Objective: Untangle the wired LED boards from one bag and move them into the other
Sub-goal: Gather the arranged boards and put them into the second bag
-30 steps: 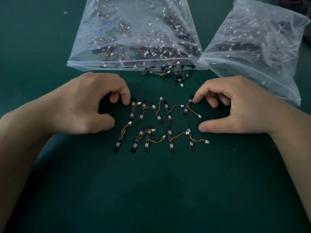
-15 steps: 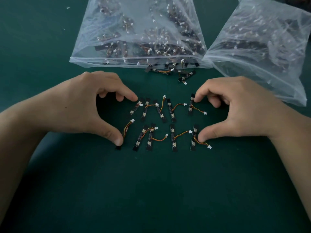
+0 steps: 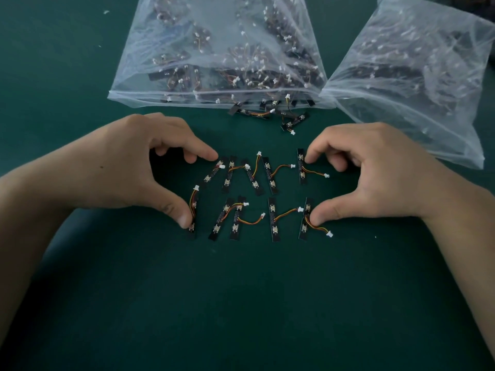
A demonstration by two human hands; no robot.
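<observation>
My left hand (image 3: 134,170): bare, short thumbnail, one small spot near the wrist.
My right hand (image 3: 380,170): bare, short nails.
My left forearm (image 3: 40,210): bare.
My right forearm (image 3: 460,236): bare.

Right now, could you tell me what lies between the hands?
Two rows of LED boards on the mat, between left hand and right hand; head view.

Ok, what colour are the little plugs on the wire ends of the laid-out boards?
White: the small plastic plugs show best in the head view.
</observation>
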